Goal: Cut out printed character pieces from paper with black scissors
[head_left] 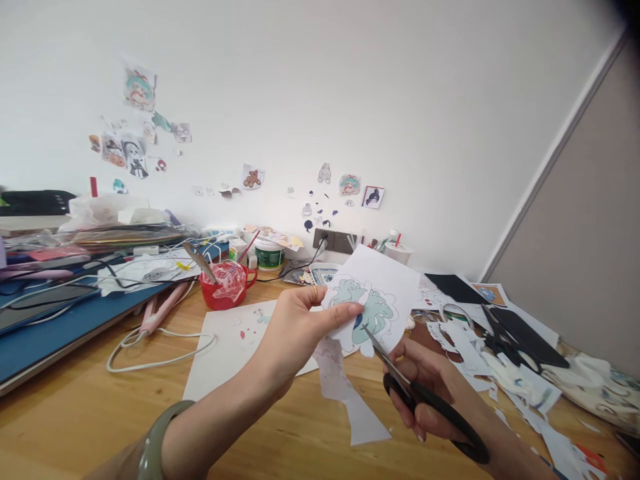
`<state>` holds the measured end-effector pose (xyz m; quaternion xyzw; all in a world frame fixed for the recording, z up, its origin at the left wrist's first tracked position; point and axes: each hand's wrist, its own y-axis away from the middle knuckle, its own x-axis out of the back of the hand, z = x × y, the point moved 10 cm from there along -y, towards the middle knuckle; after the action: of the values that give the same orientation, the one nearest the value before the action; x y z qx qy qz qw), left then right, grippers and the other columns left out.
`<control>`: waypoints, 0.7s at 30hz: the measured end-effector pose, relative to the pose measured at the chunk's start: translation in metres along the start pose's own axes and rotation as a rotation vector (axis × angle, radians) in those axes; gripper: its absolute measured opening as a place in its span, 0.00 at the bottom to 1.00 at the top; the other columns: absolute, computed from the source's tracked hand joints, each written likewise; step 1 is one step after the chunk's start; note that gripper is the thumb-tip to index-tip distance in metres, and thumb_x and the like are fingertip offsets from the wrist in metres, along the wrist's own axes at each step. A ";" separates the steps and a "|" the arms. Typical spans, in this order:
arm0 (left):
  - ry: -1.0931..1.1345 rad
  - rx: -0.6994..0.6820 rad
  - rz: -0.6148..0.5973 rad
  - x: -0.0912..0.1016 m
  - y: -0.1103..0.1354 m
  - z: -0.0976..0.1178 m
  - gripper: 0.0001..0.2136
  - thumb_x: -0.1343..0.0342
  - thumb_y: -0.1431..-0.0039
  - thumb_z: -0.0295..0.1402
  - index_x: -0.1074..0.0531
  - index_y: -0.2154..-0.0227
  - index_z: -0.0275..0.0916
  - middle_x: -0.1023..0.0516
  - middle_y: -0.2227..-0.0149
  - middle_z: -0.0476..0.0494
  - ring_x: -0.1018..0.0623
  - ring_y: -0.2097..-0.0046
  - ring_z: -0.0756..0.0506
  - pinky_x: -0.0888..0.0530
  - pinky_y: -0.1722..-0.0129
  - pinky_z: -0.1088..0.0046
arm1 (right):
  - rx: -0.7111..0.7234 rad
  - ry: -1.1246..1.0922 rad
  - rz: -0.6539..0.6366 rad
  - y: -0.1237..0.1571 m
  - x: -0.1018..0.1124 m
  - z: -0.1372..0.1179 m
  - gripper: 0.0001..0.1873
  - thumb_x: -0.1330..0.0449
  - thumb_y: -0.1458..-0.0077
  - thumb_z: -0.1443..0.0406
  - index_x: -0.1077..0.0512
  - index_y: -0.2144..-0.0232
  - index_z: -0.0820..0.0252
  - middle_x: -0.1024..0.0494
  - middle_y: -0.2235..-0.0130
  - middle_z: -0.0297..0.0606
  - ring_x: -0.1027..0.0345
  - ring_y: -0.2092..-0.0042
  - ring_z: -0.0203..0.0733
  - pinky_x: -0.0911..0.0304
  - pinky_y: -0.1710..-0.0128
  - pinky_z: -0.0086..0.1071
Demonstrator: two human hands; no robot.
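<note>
My left hand [305, 327] pinches a white sheet of paper [390, 270] printed with a pale green drawing [377, 313], thumb on top. A partly cut strip of paper [357, 407] hangs down from the sheet's lower side. Black-handled scissors [430, 403] are gripped in my right hand [425, 380], fingers through the handles. The scissor blades point up and left, with their tips at the drawing's lower part near a dark blue patch. On the table behind my left hand lies a white sheet [220, 353] with small coloured cut pieces on it.
A red mug [220, 293] holds crumpled plastic and a metal utensil. Beside it runs a white cable [165, 367]. Paper scraps [465, 347] and a second pair of scissors [500, 337] lie at the right. Behind stand a green-and-white tub [269, 255] and a wall with stuck-on drawings.
</note>
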<state>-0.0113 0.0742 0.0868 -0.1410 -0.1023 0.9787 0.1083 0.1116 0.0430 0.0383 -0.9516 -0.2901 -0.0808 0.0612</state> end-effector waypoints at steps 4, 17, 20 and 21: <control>0.008 0.004 -0.016 -0.002 0.000 0.001 0.06 0.38 0.57 0.35 0.24 0.78 0.38 0.24 0.77 0.49 0.30 0.77 0.54 0.35 0.78 0.82 | 0.000 0.003 0.014 0.001 0.000 0.000 0.29 0.38 0.67 0.43 0.41 0.70 0.56 0.40 0.81 0.23 0.50 0.82 0.27 0.50 0.85 0.21; -0.041 0.000 0.002 0.003 0.001 -0.004 0.09 0.39 0.57 0.37 0.25 0.77 0.35 0.25 0.76 0.48 0.31 0.76 0.54 0.36 0.78 0.82 | 0.018 -0.069 0.009 0.001 0.000 0.002 0.27 0.36 0.65 0.47 0.41 0.70 0.56 0.35 0.80 0.24 0.46 0.81 0.27 0.44 0.84 0.19; -0.045 0.001 0.001 0.003 0.000 -0.004 0.10 0.39 0.56 0.37 0.25 0.76 0.35 0.26 0.77 0.48 0.32 0.76 0.55 0.36 0.78 0.82 | 0.033 -0.075 -0.007 0.001 -0.001 0.001 0.26 0.36 0.63 0.49 0.41 0.70 0.56 0.35 0.80 0.24 0.47 0.81 0.27 0.45 0.84 0.19; -0.044 0.002 0.001 0.003 0.000 -0.004 0.10 0.39 0.57 0.37 0.25 0.77 0.34 0.26 0.77 0.48 0.32 0.76 0.55 0.36 0.78 0.82 | 0.032 -0.076 -0.008 0.001 -0.001 0.002 0.26 0.36 0.63 0.49 0.41 0.69 0.56 0.35 0.80 0.25 0.47 0.81 0.27 0.45 0.84 0.19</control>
<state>-0.0127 0.0752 0.0819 -0.1196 -0.1038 0.9817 0.1057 0.1117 0.0419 0.0365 -0.9517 -0.2974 -0.0401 0.0649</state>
